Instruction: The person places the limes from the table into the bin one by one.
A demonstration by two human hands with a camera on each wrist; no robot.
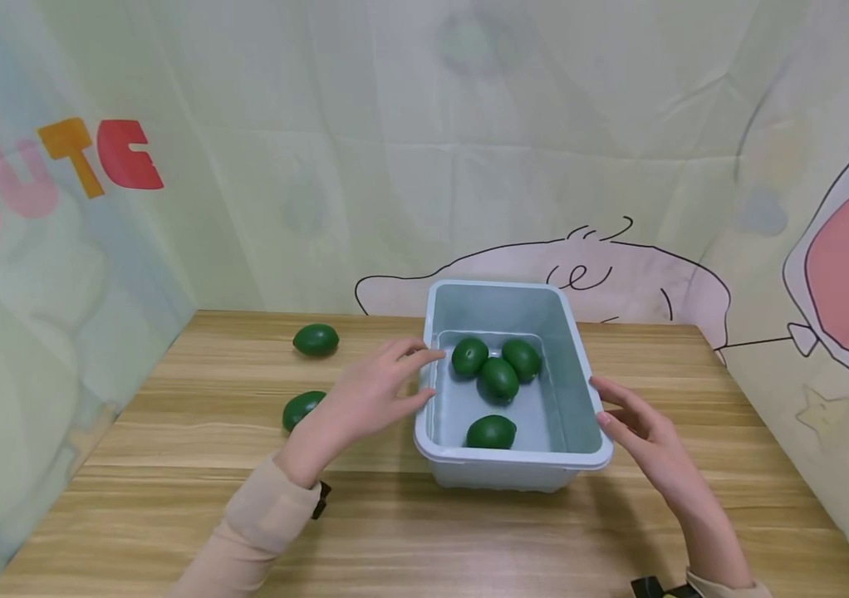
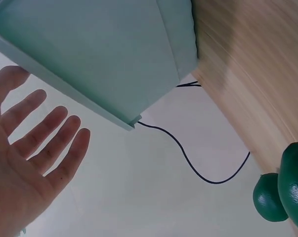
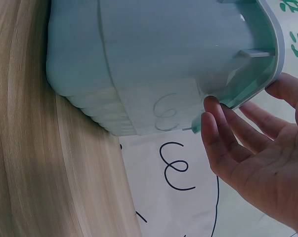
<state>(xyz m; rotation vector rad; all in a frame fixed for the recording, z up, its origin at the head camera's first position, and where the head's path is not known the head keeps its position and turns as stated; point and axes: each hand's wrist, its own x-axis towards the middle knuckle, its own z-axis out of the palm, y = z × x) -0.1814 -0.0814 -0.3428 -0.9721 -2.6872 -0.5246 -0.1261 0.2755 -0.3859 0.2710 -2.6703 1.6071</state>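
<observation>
A pale blue plastic box (image 1: 581,415) stands on the table with several dark green limes (image 1: 499,379) inside. At its left rim is my left hand (image 1: 375,390), fingers spread, holding nothing; in the left wrist view the thumb of this hand (image 2: 30,163) is by the rim and the other fingers are apart from it. My right hand (image 1: 645,432) is at the right rim. The right wrist view shows this hand (image 3: 267,148) with its thumb at the rim's edge and its curled fingers under the lip. Left of the box, one lime (image 1: 301,409) lies partly behind my left wrist.
Another lime (image 1: 316,340) lies farther back on the left of the wooden table (image 1: 170,465). A printed cloth backdrop (image 1: 305,183) rises behind the table's far edge and along both sides.
</observation>
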